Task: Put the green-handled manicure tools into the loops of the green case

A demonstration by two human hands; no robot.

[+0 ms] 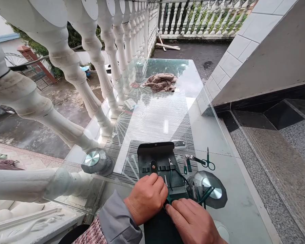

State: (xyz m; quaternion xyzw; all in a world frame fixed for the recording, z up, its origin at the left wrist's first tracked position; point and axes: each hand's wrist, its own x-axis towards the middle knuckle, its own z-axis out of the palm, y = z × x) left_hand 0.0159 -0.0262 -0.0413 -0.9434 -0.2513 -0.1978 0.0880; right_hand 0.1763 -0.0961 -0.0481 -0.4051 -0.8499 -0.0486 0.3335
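A black manicure case [147, 153] lies unfolded on the glass table, its inner side lined with small loops. My left hand [147, 194] is closed over the case's middle, its fingers against a green-handled tool with a pointed metal tip [165, 180]. My right hand [193, 220] pinches the lower end of this tool; fingers hide most of its shape. A pair of cuticle nippers [170, 173] rests in the case above. To the right lie nail clippers [188, 163] and small scissors [208, 162]. Several more green and metal tools [204, 195] sit beside my right hand.
The glass table [218, 135] stands on faceted supports, one at left [98, 162] and one at right [220, 193]. A crumpled brown cloth [160, 83] lies at the far end. White balusters [91, 61] line the left side; stone steps [277, 159] are at right.
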